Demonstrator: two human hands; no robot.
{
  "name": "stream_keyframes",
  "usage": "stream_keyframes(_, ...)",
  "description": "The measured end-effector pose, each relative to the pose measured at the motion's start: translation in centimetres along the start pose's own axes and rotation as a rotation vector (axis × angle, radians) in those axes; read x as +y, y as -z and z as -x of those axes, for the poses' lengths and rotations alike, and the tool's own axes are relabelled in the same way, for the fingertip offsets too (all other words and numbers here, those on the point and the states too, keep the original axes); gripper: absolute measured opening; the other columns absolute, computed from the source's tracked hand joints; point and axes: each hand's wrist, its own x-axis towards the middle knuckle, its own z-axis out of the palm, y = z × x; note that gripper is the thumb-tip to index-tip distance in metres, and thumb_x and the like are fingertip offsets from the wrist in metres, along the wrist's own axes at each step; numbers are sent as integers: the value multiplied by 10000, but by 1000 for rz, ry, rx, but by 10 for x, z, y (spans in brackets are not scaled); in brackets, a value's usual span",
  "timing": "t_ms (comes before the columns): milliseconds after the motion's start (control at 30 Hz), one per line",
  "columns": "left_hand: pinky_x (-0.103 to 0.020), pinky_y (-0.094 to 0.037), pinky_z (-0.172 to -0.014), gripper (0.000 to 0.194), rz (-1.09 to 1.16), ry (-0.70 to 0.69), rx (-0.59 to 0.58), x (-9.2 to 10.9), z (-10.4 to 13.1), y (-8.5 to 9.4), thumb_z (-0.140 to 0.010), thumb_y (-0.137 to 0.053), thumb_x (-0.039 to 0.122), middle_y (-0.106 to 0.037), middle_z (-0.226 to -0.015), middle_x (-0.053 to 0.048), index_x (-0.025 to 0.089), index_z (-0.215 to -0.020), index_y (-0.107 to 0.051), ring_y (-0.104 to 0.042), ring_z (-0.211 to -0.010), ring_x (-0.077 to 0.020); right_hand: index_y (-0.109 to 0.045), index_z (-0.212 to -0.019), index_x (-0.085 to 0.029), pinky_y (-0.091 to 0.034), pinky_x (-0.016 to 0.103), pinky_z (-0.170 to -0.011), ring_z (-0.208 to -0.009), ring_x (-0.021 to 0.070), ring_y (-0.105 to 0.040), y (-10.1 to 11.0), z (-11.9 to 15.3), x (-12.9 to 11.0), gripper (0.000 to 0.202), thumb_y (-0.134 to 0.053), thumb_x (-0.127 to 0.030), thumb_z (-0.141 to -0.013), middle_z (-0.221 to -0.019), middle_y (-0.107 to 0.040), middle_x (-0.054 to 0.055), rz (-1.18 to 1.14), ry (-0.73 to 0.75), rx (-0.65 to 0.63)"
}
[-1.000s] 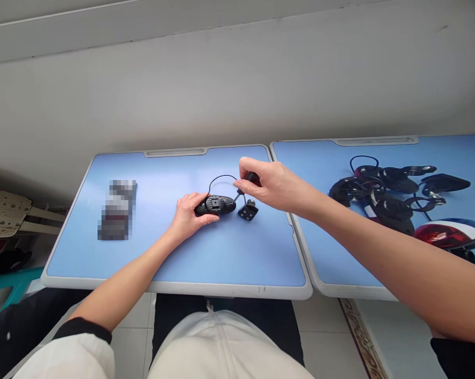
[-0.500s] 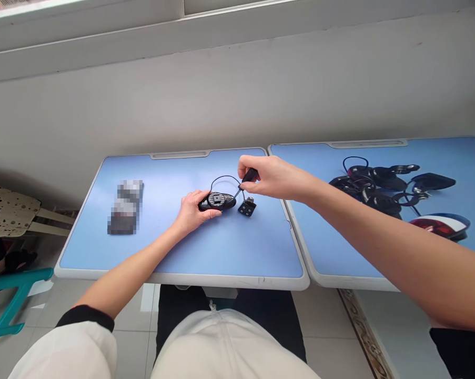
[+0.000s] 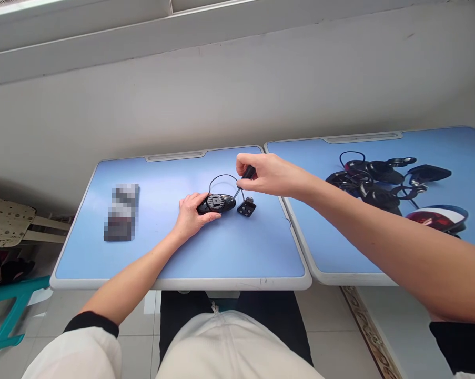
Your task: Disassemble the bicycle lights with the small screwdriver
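My left hand (image 3: pixel 193 211) is closed on the left end of a black oval device (image 3: pixel 217 202), pressing it down on the blue table. A round ribbed part faces up on the device. In my right hand (image 3: pixel 256 173) is a screwdriver (image 3: pixel 248 172) with a black handle, held at a slant. Its shaft reaches down to the right end of the device; the exact contact of the tip is too small to make out. A thin black cable (image 3: pixel 221 176) arcs from the device toward a small black block (image 3: pixel 246 207) with several silver dots, lying just right of it.
A blurred-out flat object (image 3: pixel 122 211) lies on the left of the table (image 3: pixel 162 263). On the adjoining right-hand table (image 3: pixel 332 258), black parts with cables (image 3: pixel 379 184) are heaped beside a red, white and blue piece (image 3: pixel 438 217). A wall stands behind both tables.
The view has shifted slightly. Both hands keep their holds on the device and screwdriver, and the screwdriver's angle looks a little steeper.
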Motion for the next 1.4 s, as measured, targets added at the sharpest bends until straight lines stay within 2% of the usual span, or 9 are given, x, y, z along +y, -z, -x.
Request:
stream_keyframes(100,-365,-396,-866,486,4,2,-4,1,0,1,-689,-741,490,-651,-943,-26,242,-1095,-641,-551,-913,-218,-386,-690,-221,-267,267,-544,-543,115,-395,-1,-1,-4,239,-549,-333,-823,-601,-508,-32,30,-41,12)
stream_keyframes(300,-359,-401,-855,487,15,2,-6,3,0,2,-686,-749,478,-643,-923,-25,232,-1093,-642,-546,-910,-218,-388,-769,-231,-276,246,-530,-562,108,-428,-2,-2,-3,231,-599,-169,-699,-657,-518,-45,-5,-14,-21)
stream_keyframes(500,-356,-405,-850,497,30,9,-8,2,-1,2,-674,-763,461,-642,-928,-28,228,-1097,-645,-552,-937,-224,-385,-680,-218,-267,258,-525,-533,110,-403,-1,-1,-4,259,-561,-354,-813,-602,-524,-26,33,-38,-10)
stream_keyframes(667,-355,-409,-842,486,22,8,-8,3,0,2,-680,-758,459,-642,-926,-28,237,-1097,-647,-555,-932,-225,-409,-769,-231,-285,244,-537,-570,110,-443,0,1,-2,209,-606,-184,-716,-655,-526,-45,13,2,-43)
stream_keyframes(867,-355,-403,-832,465,8,12,-7,3,0,1,-696,-742,462,-650,-934,-25,254,-1101,-649,-554,-922,-223,-380,-669,-221,-262,261,-513,-501,106,-364,-1,2,-5,278,-567,-372,-810,-576,-488,-37,66,-20,-29)
stream_keyframes(1033,-351,-401,-834,469,27,7,-11,2,-1,1,-688,-746,473,-647,-915,-24,247,-1089,-654,-556,-915,-221,-391,-737,-232,-279,245,-522,-547,109,-422,1,2,-3,225,-608,-190,-701,-640,-514,-48,57,-7,-58)
stream_keyframes(1200,-355,-397,-853,476,35,0,-8,1,-1,1,-689,-745,477,-650,-912,-20,243,-1091,-648,-557,-919,-217,-404,-669,-225,-260,263,-506,-500,113,-366,2,2,-3,269,-570,-393,-800,-564,-469,-36,106,-45,-64)
stream_keyframes(1267,-358,-397,-853,472,28,3,-10,2,-1,1,-693,-739,482,-655,-924,-21,252,-1095,-648,-560,-926,-221,-408,-678,-224,-269,261,-510,-500,109,-368,2,3,-3,241,-579,-355,-788,-578,-481,-38,89,-46,-44)
stream_keyframes(1400,-357,-395,-856,475,31,-1,-16,3,-1,1,-688,-742,479,-667,-965,-27,256,-1097,-649,-566,-937,-226,-466,-739,-226,-315,248,-549,-602,120,-467,2,4,0,158,-618,-231,-696,-719,-568,-23,50,40,-64)
